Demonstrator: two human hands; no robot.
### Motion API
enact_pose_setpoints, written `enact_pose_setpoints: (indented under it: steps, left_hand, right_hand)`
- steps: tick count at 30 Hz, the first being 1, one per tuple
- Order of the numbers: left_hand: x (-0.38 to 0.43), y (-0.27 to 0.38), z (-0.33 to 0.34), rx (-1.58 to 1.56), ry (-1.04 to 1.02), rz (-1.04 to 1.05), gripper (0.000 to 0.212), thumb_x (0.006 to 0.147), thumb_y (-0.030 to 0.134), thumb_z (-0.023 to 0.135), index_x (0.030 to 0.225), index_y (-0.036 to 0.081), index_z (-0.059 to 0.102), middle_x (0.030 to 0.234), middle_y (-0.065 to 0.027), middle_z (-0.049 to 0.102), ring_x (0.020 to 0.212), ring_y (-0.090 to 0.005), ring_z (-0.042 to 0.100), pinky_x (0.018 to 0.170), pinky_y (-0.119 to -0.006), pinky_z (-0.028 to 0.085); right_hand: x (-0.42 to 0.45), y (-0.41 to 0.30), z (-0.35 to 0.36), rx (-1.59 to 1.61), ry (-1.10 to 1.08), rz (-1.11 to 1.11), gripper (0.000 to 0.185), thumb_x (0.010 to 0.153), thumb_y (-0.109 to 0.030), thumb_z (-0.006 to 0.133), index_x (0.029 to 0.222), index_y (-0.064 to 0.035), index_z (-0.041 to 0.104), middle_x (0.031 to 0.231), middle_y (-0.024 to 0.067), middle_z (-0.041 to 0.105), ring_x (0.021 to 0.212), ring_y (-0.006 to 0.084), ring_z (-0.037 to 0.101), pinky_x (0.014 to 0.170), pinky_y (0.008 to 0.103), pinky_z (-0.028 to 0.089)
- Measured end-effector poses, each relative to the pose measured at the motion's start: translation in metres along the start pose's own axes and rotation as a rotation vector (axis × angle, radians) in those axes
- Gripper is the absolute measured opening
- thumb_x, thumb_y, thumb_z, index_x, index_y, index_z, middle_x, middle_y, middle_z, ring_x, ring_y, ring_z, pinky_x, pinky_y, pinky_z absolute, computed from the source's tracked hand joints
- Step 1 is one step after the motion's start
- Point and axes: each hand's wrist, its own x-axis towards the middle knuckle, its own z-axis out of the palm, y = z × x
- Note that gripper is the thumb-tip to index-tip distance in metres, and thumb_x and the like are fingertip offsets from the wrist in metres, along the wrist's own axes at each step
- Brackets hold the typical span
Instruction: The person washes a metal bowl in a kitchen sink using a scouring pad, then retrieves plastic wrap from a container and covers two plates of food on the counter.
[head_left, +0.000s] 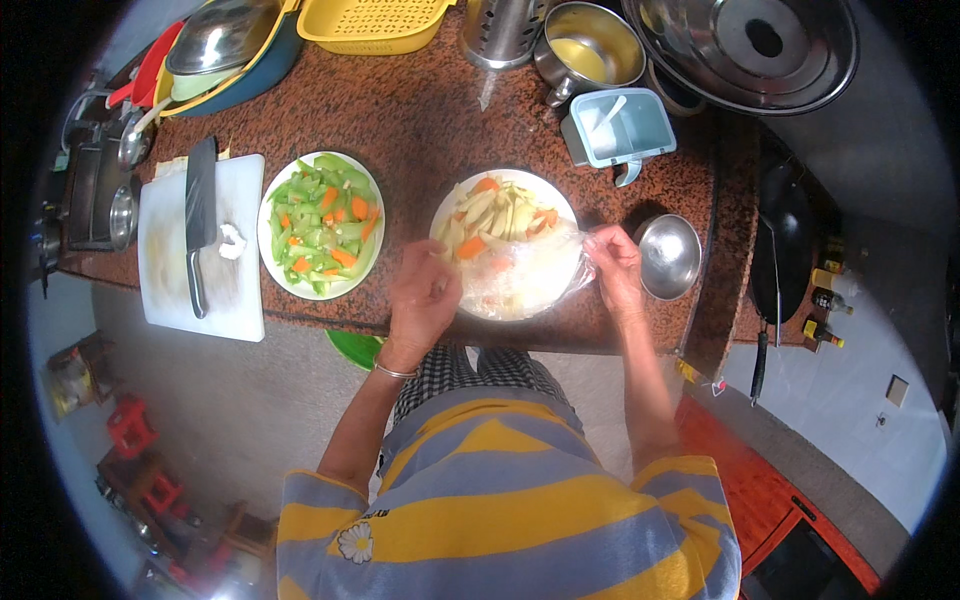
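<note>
A white plate (444, 217) of pale sliced vegetable and carrot pieces lies in front of me. Clear plastic film or a thin bag (525, 274) covers its near part. At the plate's right rim my right hand (616, 262) pinches the plastic. My left hand (424, 289), blurred, is at the left rim with its fingers curled; whether it grips the plastic I cannot tell. Left of it stands a second white plate (262, 217) with green vegetable slices and carrot. An upturned or empty metal bowl (670, 257) sits just right of my right hand.
A white cutting board (161, 225) holds a cleaver (200, 202) at the left. Along the back are a yellow basket (375, 30), a metal pot (589, 49) and a blue plastic container (622, 127). A black wok (784, 247) is at the right, beyond the counter's raised edge.
</note>
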Motion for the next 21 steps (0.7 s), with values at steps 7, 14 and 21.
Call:
enact_pose_setpoints:
  steps: [7,14,21]
  left_hand:
    - [0.011,-0.001,-0.002,0.119,-0.018,0.165,0.015,0.074,-0.004,0.063,0.084,0.0,0.053,0.1,-0.0109,0.052,0.066,-0.0145,0.049,0.055,-0.025,0.042]
    - [0.034,0.005,0.006,0.21,0.097,-0.033,0.054,0.081,0.009,0.057,0.129,-0.004,0.038,0.104,-0.024,0.053,0.09,-0.0386,0.055,0.077,-0.041,0.046]
    - [0.064,-0.009,-0.002,0.295,-0.138,-0.039,0.045,0.086,0.013,0.052,0.127,-0.004,0.045,0.092,-0.0255,0.058,0.079,-0.0387,0.058,0.069,-0.043,0.047]
  right_hand:
    - [0.011,0.002,0.013,-0.054,0.035,-0.18,0.011,0.081,-0.001,0.067,0.078,-0.0048,0.058,0.087,0.0001,0.056,0.07,0.0029,0.046,0.062,0.0181,0.039]
    - [0.017,0.013,0.01,-0.055,0.049,-0.171,0.01,0.081,-0.001,0.068,0.079,-0.0039,0.059,0.093,0.0013,0.058,0.074,0.0031,0.046,0.068,0.0187,0.039]
    - [0.025,0.002,0.024,-0.133,0.14,-0.087,0.01,0.082,-0.003,0.068,0.078,-0.0048,0.059,0.072,-0.0049,0.055,0.06,-0.0001,0.042,0.057,0.016,0.036]
